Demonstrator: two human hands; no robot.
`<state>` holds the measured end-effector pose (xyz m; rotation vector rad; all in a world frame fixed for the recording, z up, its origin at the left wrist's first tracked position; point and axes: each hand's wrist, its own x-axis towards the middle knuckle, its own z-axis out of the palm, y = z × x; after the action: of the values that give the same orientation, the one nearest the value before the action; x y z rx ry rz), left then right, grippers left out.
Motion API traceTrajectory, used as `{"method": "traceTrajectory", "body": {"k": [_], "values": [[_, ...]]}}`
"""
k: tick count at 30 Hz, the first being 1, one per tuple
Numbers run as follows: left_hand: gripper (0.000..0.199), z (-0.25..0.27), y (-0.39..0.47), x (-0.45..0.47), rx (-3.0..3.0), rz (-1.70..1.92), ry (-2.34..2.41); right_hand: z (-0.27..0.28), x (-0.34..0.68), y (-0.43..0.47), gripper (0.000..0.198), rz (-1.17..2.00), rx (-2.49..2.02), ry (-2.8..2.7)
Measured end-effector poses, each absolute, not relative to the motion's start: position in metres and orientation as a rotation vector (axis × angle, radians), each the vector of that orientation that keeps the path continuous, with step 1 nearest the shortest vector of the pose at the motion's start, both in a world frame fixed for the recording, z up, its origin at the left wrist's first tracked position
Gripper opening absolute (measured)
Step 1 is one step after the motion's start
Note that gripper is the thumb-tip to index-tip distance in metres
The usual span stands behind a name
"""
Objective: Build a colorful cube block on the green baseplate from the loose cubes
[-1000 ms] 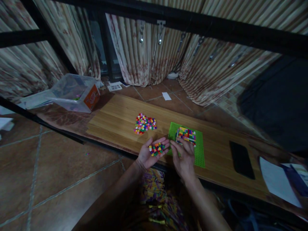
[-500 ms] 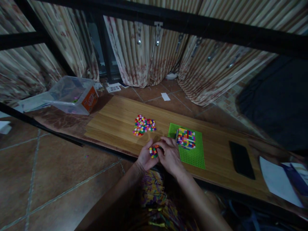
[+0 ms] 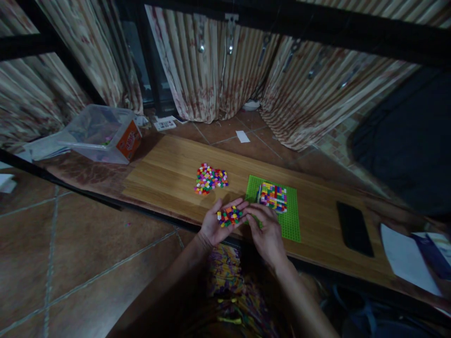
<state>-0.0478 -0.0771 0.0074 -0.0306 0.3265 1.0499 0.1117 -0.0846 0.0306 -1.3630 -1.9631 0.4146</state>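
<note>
My left hand [image 3: 210, 227] is palm up over the front edge of the wooden board, cradling a small heap of colourful toy building bricks [image 3: 230, 216]. Beside its fingertips, my right hand [image 3: 268, 234] is closed in a pinch; whatever is between those fingers is too small or hidden to make out. Just beyond the right hand, a block built from many-coloured bricks [image 3: 274, 196] stands on a green studded baseplate [image 3: 291, 225]. A loose pile of similar bricks [image 3: 210, 179] lies on the board, beyond my left hand.
The wooden board [image 3: 162, 164] spans the low table. A dark phone-like slab [image 3: 354, 229] and white paper [image 3: 405, 260] lie at the right. At far left stands a clear plastic tub [image 3: 95, 152] with an orange label. A dark rail [image 3: 317, 28] crosses before the curtains.
My right hand has moved right, off the left palm and towards the brick block. The left fingers have spread out, showing more of the bricks in the palm. The view has shifted slightly.
</note>
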Motion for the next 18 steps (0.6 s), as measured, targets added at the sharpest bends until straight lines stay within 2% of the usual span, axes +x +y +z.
{"method": "traceTrajectory", "body": {"k": [6,13,18], "values": [[0.051,0.007,-0.076,-0.049,-0.023,1.03,0.339,0.024,0.107,-0.083,0.025,0.372,-1.317,-2.065],[0.051,0.006,-0.075,-0.048,-0.028,1.023,0.323,0.023,0.105,-0.081,0.015,0.415,-1.332,-2.028],[0.052,0.004,-0.076,-0.047,-0.033,1.03,0.298,0.035,0.12,-0.074,0.018,0.367,-1.388,-1.95]]}}
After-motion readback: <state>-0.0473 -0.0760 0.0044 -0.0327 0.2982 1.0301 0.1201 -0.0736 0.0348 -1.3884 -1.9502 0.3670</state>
